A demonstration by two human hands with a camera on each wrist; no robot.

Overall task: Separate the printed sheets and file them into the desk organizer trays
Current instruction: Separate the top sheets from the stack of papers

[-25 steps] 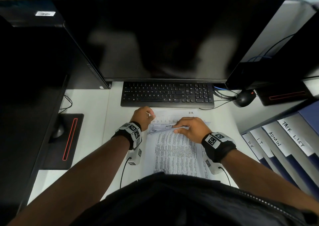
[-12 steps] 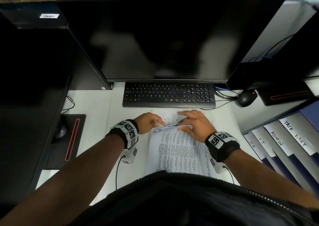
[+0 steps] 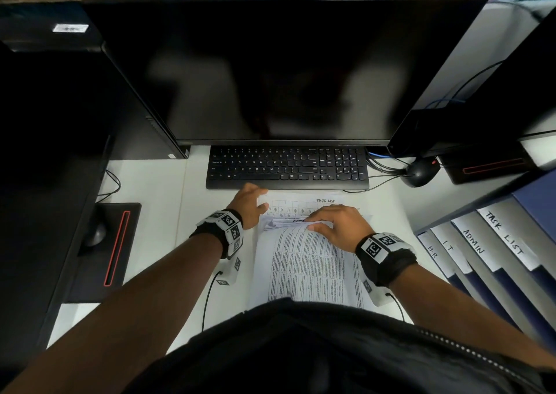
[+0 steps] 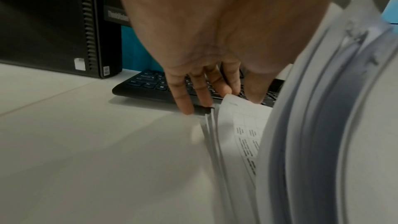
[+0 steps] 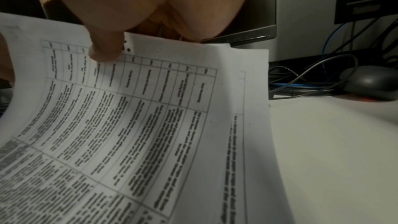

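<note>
Pinching the curled-back top edge of the upper printed sheets [image 3: 304,261] between thumb and fingers, the right hand [image 3: 340,226] is making its grip at the centre of the head view, just below the keyboard [image 3: 287,168]. In the right wrist view its thumb is pressing onto the printed table near the page's top edge. The left hand [image 3: 248,204] is lying spread, fingers straight, touching the upper left corner of the lower sheet [image 3: 301,205] headed TASK LIST; its wrist view is showing the fingertips [image 4: 186,106] at the paper's edge and the tabletop [image 3: 150,198].

The paper is looking light, thin and floppy, bending in an arc where lifted, so it is likely to slide, cling to its neighbour and crease. A pinch at a top corner, with the other hand pinning what lies beneath, seems the safest hold.

Counting: two hands; one stack, with several edges showing, the exact sheet number not readable; four labelled organizer trays [image 3: 493,252] at the right of the frame, marked H.R, I.T, ADMIN and TASK LIST.
</note>
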